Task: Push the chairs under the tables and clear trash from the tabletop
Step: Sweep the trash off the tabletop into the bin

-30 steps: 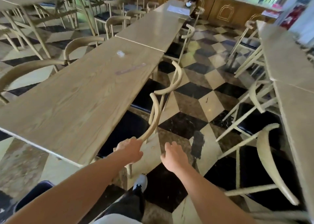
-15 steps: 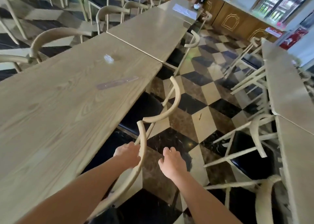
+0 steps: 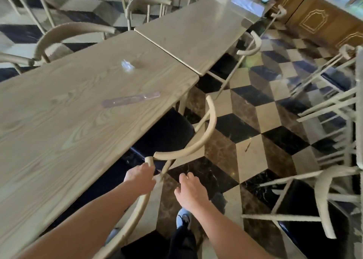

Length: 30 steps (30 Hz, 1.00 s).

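Note:
My left hand [image 3: 139, 179] rests on the curved pale-wood backrest of the nearest chair [image 3: 135, 209], close to the rail's end; its black seat sits under the long wooden table [image 3: 59, 133]. My right hand [image 3: 191, 191] hovers beside it over the floor, fingers loosely curled, holding nothing. A second chair [image 3: 204, 138] stands just ahead, seat partly under the table. On the tabletop lie a clear plastic strip wrapper [image 3: 130, 101] and a crumpled clear wrapper [image 3: 127, 65].
A second table [image 3: 196, 34] joins the first, with a white sheet [image 3: 247, 3] at its far end and a chair [image 3: 251, 46] beside it. Pulled-out chairs [image 3: 322, 199] and a table edge crowd the right. A checkered floor aisle runs between. More chairs line the far left.
I have walked forward along the table. The nearest chair has slid in under the table with my left hand on its backrest. My right hand stayed beside it.

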Each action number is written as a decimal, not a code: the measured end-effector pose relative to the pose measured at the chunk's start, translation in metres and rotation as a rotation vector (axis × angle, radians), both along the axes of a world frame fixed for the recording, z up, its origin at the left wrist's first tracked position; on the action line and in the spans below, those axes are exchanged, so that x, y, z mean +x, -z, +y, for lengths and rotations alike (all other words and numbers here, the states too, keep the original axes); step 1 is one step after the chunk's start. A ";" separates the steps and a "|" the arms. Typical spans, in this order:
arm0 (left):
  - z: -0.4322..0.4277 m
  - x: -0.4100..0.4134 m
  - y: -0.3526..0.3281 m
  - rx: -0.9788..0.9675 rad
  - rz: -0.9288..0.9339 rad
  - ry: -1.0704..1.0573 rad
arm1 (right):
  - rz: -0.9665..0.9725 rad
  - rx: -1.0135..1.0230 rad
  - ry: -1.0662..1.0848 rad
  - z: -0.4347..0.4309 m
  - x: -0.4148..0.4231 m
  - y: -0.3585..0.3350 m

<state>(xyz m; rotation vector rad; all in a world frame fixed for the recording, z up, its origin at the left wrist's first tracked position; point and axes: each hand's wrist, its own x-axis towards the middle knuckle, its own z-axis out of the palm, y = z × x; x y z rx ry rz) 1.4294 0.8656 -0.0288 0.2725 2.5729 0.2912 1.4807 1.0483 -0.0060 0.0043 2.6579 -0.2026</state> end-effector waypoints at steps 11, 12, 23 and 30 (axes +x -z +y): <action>0.139 -0.038 -0.050 -0.138 0.093 -0.093 | 0.096 -0.020 -0.060 0.140 -0.118 -0.028; 0.143 -0.037 -0.051 -0.140 0.095 -0.108 | 0.093 -0.022 -0.084 0.141 -0.124 -0.027; 0.075 -0.096 -0.043 -0.077 -0.007 -0.352 | 0.101 -0.070 -0.358 0.069 -0.205 -0.035; 0.031 -0.159 -0.042 -0.007 0.039 -0.475 | 0.091 -0.020 -0.389 0.048 -0.267 -0.038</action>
